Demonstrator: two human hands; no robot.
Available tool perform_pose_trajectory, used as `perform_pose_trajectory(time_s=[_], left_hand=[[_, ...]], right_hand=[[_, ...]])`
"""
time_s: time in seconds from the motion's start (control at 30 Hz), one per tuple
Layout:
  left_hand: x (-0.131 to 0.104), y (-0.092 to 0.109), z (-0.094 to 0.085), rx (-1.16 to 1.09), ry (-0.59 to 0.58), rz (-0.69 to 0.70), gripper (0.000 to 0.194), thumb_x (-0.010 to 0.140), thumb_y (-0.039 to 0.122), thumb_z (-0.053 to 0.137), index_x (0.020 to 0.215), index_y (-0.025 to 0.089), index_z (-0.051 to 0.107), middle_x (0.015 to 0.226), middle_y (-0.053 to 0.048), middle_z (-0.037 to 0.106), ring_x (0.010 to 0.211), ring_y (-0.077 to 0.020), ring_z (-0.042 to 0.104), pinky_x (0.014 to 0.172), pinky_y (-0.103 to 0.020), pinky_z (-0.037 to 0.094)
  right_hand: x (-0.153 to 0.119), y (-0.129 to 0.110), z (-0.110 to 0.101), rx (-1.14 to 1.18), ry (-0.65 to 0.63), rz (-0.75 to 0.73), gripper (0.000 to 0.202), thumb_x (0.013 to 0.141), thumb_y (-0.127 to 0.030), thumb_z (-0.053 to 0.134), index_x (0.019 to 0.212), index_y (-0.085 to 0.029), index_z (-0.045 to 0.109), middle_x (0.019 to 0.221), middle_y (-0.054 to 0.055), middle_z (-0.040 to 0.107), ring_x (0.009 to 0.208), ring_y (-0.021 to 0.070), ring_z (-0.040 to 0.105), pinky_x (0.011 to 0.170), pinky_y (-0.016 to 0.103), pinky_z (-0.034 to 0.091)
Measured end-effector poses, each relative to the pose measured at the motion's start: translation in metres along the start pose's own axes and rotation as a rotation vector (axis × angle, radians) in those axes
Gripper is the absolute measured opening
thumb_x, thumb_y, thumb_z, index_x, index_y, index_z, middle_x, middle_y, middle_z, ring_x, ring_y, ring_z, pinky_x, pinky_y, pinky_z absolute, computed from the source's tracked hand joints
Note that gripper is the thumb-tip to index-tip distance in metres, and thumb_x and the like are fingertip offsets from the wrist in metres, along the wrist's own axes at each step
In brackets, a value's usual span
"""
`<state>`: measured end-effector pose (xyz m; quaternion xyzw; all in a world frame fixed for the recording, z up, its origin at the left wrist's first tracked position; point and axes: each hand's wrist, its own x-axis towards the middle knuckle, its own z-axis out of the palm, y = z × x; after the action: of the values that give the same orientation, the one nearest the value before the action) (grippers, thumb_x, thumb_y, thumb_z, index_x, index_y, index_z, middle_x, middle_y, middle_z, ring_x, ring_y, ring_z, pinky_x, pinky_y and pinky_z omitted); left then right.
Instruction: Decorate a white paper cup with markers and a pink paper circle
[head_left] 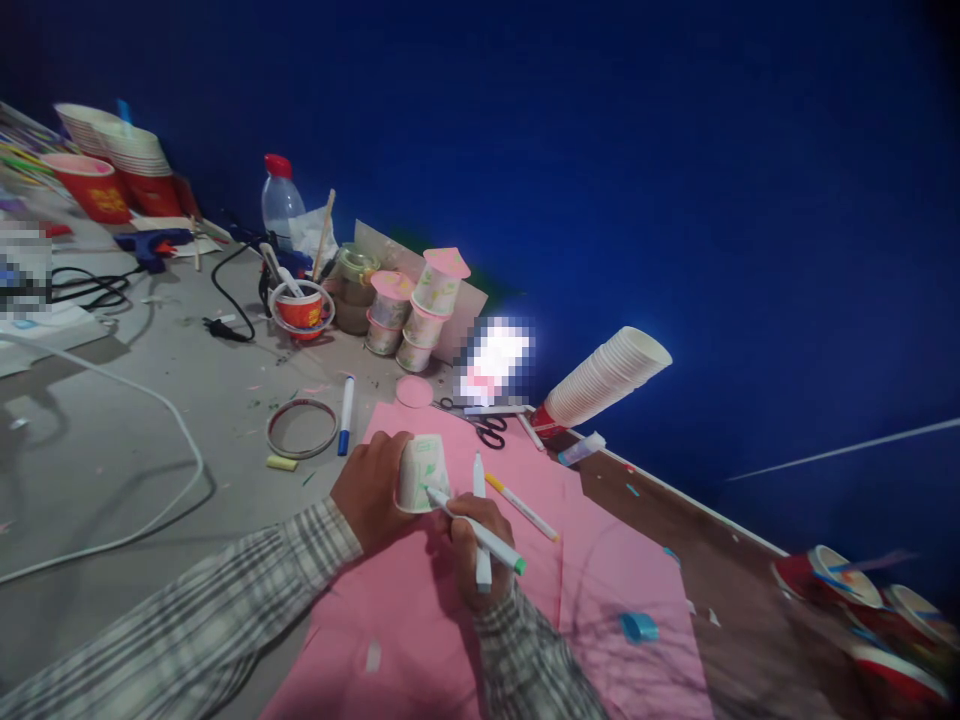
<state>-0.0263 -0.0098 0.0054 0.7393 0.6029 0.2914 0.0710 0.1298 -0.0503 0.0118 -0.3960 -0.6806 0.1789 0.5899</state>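
Note:
My left hand is closed around the side of a white paper cup with green marks drawn on it. The cup rests over pink paper. In my right hand is a white marker with a green end, its tip at the cup's side. A second white marker also passes by the right hand; whether the fingers grip it, I cannot tell. Just to the right lies a yellow-tipped marker on the pink paper.
Scissors and a stack of paper cups lie beyond the hands. Small decorated cup towers stand at the back. A tape ring and blue marker are on the left. Blue tape sits at right.

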Motion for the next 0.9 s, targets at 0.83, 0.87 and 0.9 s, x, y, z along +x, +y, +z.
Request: perform_pose_trajectory(time_s=[0.83, 0.87, 0.9], left_hand=[[-0.0018, -0.0016, 0.0022, 0.001, 0.049, 0.054, 0.072, 0.050, 0.053, 0.064, 0.110, 0.020, 0.040, 0.083, -0.002, 0.052, 0.074, -0.0247, 0.052, 0.064, -0.038, 0.045], [-0.0017, -0.0015, 0.0019, 0.005, 0.047, 0.047, 0.072, 0.049, 0.054, 0.064, 0.109, 0.020, 0.040, 0.083, -0.002, 0.052, 0.073, -0.0246, 0.052, 0.064, -0.038, 0.045], [-0.0015, -0.0012, 0.0015, 0.008, 0.042, 0.038, 0.073, 0.049, 0.055, 0.064, 0.109, 0.020, 0.041, 0.082, -0.001, 0.052, 0.073, -0.0245, 0.052, 0.063, -0.038, 0.045]], right_hand=[[-0.0033, 0.0036, -0.0004, 0.098, -0.039, 0.125, 0.012, 0.081, -0.023, 0.053, 0.085, -0.020, 0.064, 0.056, -0.001, 0.063, 0.042, 0.0154, 0.059, 0.038, 0.025, 0.048], [-0.0034, 0.0038, -0.0002, 0.099, -0.028, 0.126, 0.012, 0.081, -0.023, 0.053, 0.085, -0.020, 0.064, 0.056, -0.001, 0.063, 0.042, 0.0155, 0.058, 0.038, 0.025, 0.049], [-0.0035, 0.0039, 0.0001, 0.102, -0.019, 0.128, 0.012, 0.081, -0.024, 0.053, 0.084, -0.020, 0.064, 0.055, -0.002, 0.062, 0.042, 0.0159, 0.059, 0.039, 0.026, 0.049]])
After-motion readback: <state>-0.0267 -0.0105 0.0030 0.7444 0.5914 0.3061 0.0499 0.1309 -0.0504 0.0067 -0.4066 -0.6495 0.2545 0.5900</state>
